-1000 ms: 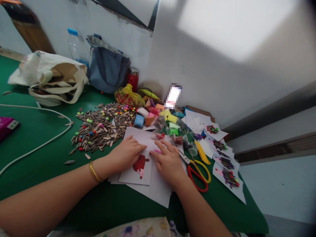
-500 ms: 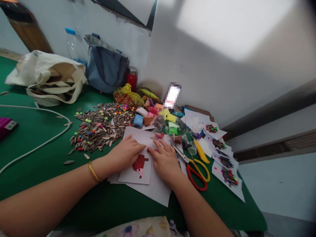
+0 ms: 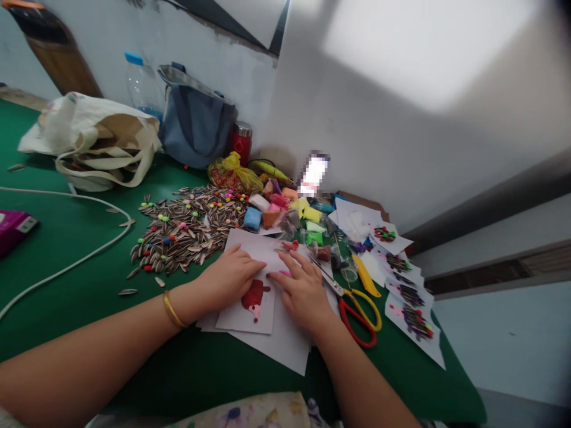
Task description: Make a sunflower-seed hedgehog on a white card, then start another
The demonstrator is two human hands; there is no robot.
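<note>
My left hand (image 3: pixel 229 274) lies on a white paper card (image 3: pixel 263 321), fingers stretched out and resting flat. Beside its fingertips, on the card, is a dark red clay hedgehog shape (image 3: pixel 253 295) with a pink face and small dark feet. My right hand (image 3: pixel 304 290) is spread over larger white sheets (image 3: pixel 288 351) just right of the card. Under its fingers shows a bit of bright pink clay (image 3: pixel 284 273), partly hidden. Near its fingertips lies a small reddish-pink piece of clay (image 3: pixel 292 245). Scissors (image 3: pixel 361 318) with red and yellow handles lie right of that hand.
A heap of sunflower seeds (image 3: pixel 187 229) mixed with coloured beads spreads left. Packets of coloured clay (image 3: pixel 270 219) lie behind the hands, with a lit phone (image 3: pixel 313 174) beyond. A yellow cutter (image 3: pixel 366 276) and finished seed hedgehog cards (image 3: pixel 413 318) are right. Bags (image 3: pixel 194 125) stand behind.
The whole view has shifted slightly to the right. My right hand's fingers are a little more spread and raised over the pink clay; my left hand stays on the card.
</note>
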